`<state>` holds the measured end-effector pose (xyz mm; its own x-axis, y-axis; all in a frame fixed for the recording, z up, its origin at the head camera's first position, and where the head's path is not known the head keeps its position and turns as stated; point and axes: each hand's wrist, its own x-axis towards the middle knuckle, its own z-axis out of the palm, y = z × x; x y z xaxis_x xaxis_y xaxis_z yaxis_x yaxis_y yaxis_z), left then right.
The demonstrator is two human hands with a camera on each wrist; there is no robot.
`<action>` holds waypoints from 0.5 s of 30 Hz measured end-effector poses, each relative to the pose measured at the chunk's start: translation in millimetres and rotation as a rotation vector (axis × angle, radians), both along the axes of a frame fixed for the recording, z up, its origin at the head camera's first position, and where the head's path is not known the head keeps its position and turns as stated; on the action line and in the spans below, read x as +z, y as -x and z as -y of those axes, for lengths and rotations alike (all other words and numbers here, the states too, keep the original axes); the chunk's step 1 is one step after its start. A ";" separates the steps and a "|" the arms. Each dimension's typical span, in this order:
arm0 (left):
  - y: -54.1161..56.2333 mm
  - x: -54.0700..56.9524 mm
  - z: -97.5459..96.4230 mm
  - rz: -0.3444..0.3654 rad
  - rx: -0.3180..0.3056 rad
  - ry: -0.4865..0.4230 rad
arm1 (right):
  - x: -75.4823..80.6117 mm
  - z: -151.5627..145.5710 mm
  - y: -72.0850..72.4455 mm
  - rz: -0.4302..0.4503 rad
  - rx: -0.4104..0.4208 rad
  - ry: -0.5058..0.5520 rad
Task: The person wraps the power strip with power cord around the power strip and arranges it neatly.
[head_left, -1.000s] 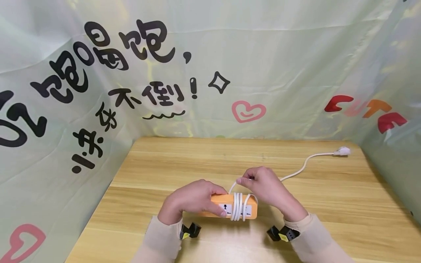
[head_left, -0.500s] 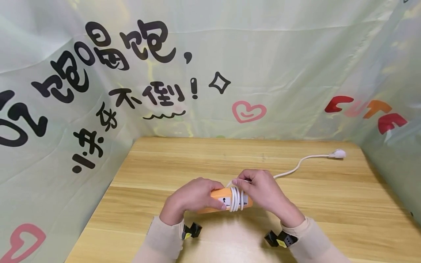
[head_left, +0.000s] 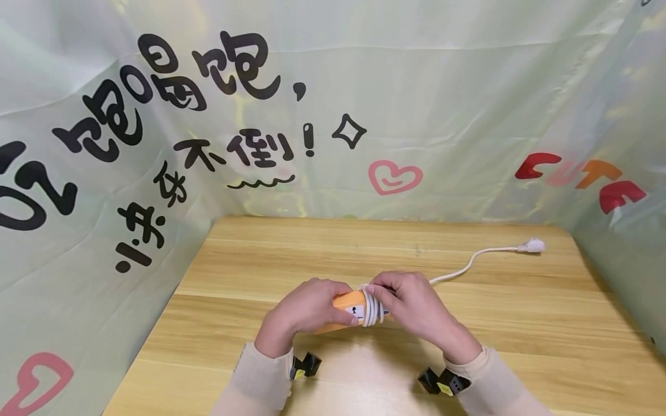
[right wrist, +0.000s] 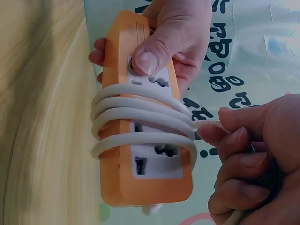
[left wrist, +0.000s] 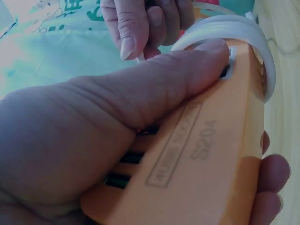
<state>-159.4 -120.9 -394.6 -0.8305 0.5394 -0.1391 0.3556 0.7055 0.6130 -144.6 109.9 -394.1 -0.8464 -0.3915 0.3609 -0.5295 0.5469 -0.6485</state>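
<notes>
An orange power strip (right wrist: pixel 117 187) with white socket panels has its white cord (right wrist: pixel 140 112) wound several times round the middle. My left hand (head_left: pixel 309 309) grips one end of the strip, thumb on the socket face and fingers curled behind. In the left wrist view the lettered side of the strip (left wrist: pixel 201 159) faces the camera. My right hand (head_left: pixel 413 303) pinches the cord between thumb and index finger, right at the wound turns; its other fingers curl round the trailing length. From there the cord runs away over the table to its white plug (head_left: pixel 532 246).
The wooden table (head_left: pixel 291 248) lies beneath both hands. A pale printed curtain (head_left: pixel 447 104) with black lettering and hearts encloses its back and sides. Each wrist wears a small black camera, such as the left one (head_left: pixel 307 366).
The strip, held in my left hand, has risen and tilted away from me. My right hand has drawn the cord in over the strip, and the plug has slid slightly left.
</notes>
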 end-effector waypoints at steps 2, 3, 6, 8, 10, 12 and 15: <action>0.0 -0.2 -0.4 -0.009 0.011 0.007 | -0.3 0.6 -0.4 -0.027 0.013 -0.010; 0.0 -0.4 -0.7 -0.014 0.020 0.010 | -0.6 0.9 -0.6 -0.040 0.019 -0.016; 0.0 0.2 -1.5 -0.021 0.074 0.013 | -1.7 1.2 -0.6 -0.078 0.034 -0.022; 0.1 0.4 -2.0 -0.029 0.119 0.000 | -2.3 1.2 -0.7 -0.096 0.040 -0.023; 0.3 0.8 -2.4 -0.038 0.164 -0.012 | -2.7 1.4 -0.5 -0.110 0.040 -0.023; 0.2 1.8 -2.8 -0.044 0.203 -0.030 | -2.9 1.6 -0.4 -0.115 0.034 -0.023; 0.3 3.7 -3.2 -0.052 0.255 -0.046 | -3.0 2.0 -0.1 -0.113 0.018 -0.022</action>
